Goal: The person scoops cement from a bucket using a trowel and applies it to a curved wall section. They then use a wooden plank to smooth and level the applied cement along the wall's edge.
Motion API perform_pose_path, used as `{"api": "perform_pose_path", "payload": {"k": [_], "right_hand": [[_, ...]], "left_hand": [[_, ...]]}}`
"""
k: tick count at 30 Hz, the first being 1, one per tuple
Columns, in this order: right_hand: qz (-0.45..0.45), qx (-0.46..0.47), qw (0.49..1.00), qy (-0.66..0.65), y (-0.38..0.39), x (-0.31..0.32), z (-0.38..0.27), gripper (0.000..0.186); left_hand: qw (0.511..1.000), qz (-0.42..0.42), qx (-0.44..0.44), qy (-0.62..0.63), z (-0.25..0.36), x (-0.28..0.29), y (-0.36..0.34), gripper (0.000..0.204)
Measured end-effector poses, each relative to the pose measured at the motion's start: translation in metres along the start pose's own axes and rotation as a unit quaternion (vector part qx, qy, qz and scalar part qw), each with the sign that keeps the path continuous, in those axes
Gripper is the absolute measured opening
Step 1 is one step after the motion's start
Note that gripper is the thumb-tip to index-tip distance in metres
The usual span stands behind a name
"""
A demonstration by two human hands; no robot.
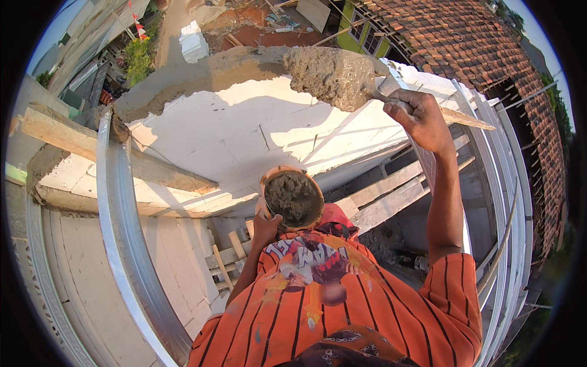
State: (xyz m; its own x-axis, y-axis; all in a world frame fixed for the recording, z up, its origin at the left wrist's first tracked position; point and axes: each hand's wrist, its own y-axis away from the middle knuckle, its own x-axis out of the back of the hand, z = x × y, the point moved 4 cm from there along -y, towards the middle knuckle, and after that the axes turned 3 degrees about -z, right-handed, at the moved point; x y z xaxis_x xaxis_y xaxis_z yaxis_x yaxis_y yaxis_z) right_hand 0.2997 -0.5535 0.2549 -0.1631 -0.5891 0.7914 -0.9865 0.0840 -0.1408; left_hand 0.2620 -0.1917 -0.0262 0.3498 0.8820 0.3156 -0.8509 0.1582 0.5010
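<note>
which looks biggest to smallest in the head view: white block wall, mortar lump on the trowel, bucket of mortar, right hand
1. White block wall, by far.
2. Mortar lump on the trowel.
3. Bucket and right hand look about alike; differing nearness to the camera makes ranking them unsure.

Hard sunlight floods the white block wall (244,122), with glare on its top face and crisp, dark shadows falling across it. The picture is sharp at centre; straight lines bow toward the black, rounded rim.

Mortar-laden trowel (342,76), mortar-filled bucket (293,197)
</note>
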Motion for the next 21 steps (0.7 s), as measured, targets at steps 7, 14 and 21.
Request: {"api": "perform_pose_path", "payload": {"k": [7,14,21], "right_hand": [[0.187,0.024,0.941,0.283,-0.057,0.017,0.002,0.033],[0.139,0.031,0.956,0.256,-0.092,0.014,-0.018,0.034],[-0.162,0.073,0.965,0.191,-0.134,0.018,0.023,0.034]], "left_hand": [[1.0,-0.014,-0.01,0.012,-0.016,-0.003,-0.007,0.043],[1.0,0.014,-0.007,-0.004,-0.021,0.002,-0.004,0.041],[0.991,0.079,-0.104,0.038,-0.034,0.003,-0.005,0.028]]}}
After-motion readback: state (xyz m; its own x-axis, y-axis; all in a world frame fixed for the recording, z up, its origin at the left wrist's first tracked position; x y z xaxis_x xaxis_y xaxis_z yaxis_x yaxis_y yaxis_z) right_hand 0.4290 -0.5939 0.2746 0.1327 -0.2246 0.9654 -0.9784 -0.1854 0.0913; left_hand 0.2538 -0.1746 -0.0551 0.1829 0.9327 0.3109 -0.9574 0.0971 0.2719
